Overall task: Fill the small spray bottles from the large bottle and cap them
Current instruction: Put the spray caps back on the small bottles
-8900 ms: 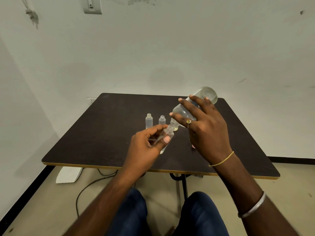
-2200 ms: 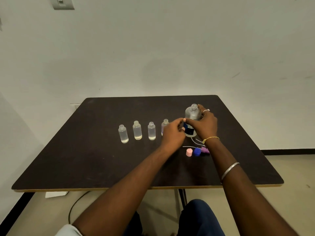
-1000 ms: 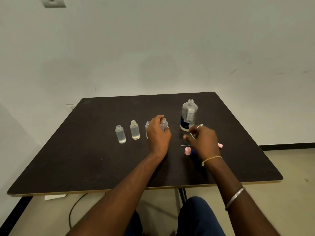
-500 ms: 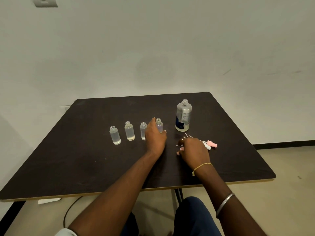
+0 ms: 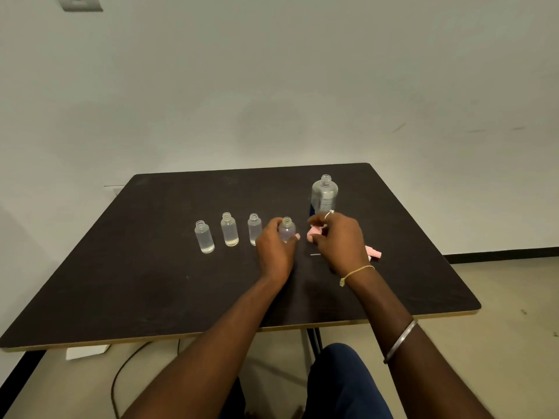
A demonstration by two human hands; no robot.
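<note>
Several small clear bottles stand uncapped in a row on the dark table (image 5: 151, 282). My left hand (image 5: 273, 249) grips the rightmost small bottle (image 5: 286, 229), which stands upright. My right hand (image 5: 338, 240) pinches a pink spray cap (image 5: 314, 234) just to the right of that bottle's neck. The other small bottles (image 5: 205, 237) (image 5: 229, 229) (image 5: 254, 228) stand to the left, each with a little liquid. The large clear bottle (image 5: 324, 193) stands open behind my right hand.
Another pink spray cap (image 5: 373, 252) lies on the table to the right of my right hand, and a thin white tube (image 5: 315, 254) lies between my hands. A cable runs across the floor under the table's front edge.
My right hand has lifted a pink cap off the table and brought it up beside the rightmost small bottle. My left hand has closed round that bottle.
</note>
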